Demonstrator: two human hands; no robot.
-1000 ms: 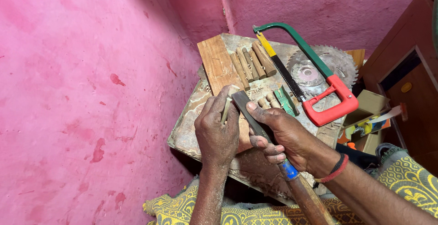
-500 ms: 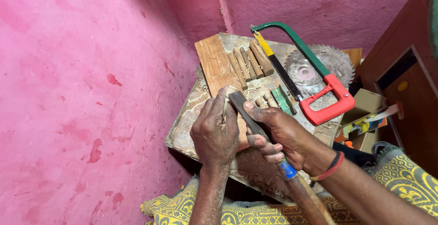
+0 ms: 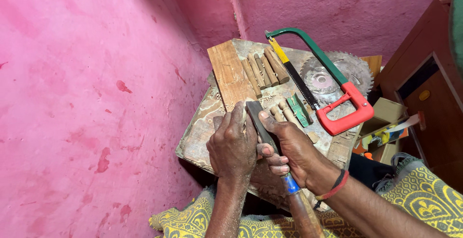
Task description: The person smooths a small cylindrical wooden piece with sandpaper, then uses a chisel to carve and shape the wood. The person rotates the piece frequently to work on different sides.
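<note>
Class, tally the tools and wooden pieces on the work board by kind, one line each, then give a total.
Hacksaw: 1
Circular saw blade: 1
File, in the right hand: 1
Flat wooden plank: 1
Wooden pegs lying beside the plank: 4
Total: 8

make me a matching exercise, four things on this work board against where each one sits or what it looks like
Things:
1. hacksaw with green frame and red handle
2. round toothed circular saw blade
3. flat wooden plank
4. dark metal file with wooden handle

States:
a. held in the right hand
b. far left of the board
c. lies across the blade
d. partly under the saw

Pairs: 1-c, 2-d, 3-b, 4-a
</note>
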